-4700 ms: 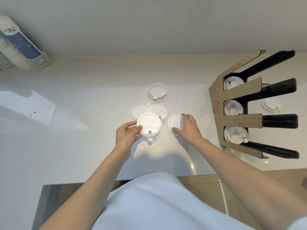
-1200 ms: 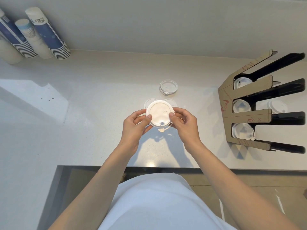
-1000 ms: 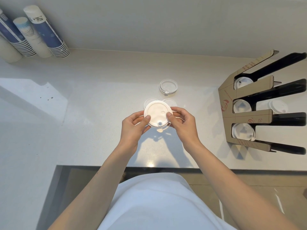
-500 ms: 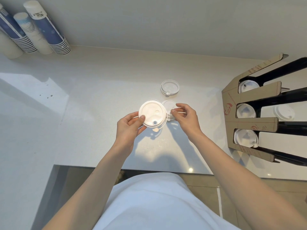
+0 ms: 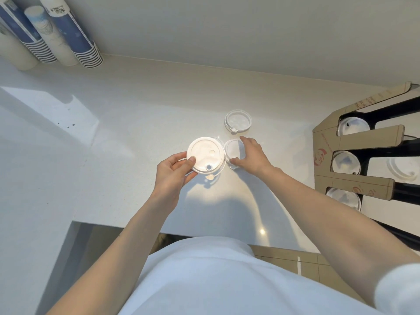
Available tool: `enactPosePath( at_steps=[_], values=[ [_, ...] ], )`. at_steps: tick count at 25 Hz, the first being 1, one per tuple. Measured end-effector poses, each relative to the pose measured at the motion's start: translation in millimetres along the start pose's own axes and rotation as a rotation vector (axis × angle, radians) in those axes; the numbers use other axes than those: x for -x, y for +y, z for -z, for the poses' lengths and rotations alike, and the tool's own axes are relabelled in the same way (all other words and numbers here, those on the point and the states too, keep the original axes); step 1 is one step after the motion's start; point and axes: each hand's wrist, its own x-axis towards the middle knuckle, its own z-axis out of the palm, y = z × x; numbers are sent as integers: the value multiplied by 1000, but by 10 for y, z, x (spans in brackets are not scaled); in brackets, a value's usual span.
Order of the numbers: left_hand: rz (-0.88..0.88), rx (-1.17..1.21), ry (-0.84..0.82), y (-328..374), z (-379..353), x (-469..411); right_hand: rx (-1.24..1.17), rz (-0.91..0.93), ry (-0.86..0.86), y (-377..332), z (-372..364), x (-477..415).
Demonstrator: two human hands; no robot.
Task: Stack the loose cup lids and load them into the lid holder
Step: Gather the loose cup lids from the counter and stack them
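My left hand (image 5: 173, 172) holds a stack of white cup lids (image 5: 205, 154) above the white counter, thumb on top of it. Just to its right a loose lid (image 5: 232, 150) lies on the counter, and my right hand (image 5: 251, 155) closes its fingers and thumb around that lid's rim. Another loose lid (image 5: 238, 120) lies farther back, upside down. The cardboard and black lid holder (image 5: 361, 142) stands at the right with lids in its three slots.
Stacks of paper cups (image 5: 75, 35) lie on their sides at the back left against the wall. One more lid (image 5: 403, 169) lies behind the holder's black rails. The counter's front edge (image 5: 204, 234) runs below my arms.
My right hand has let go of the held stack and reached right onto the loose lid on the counter. My left hand keeps the stack alone, shifted slightly left.
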Motion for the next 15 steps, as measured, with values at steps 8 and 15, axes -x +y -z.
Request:
enactPosePath(
  at_steps=[8, 15],
  values=[
    [7, 11, 25, 35, -25, -28, 80, 8, -37, 32, -57, -21],
    [7, 10, 24, 44, 18, -34, 1, 21, 47, 76, -81, 82]
  ],
)
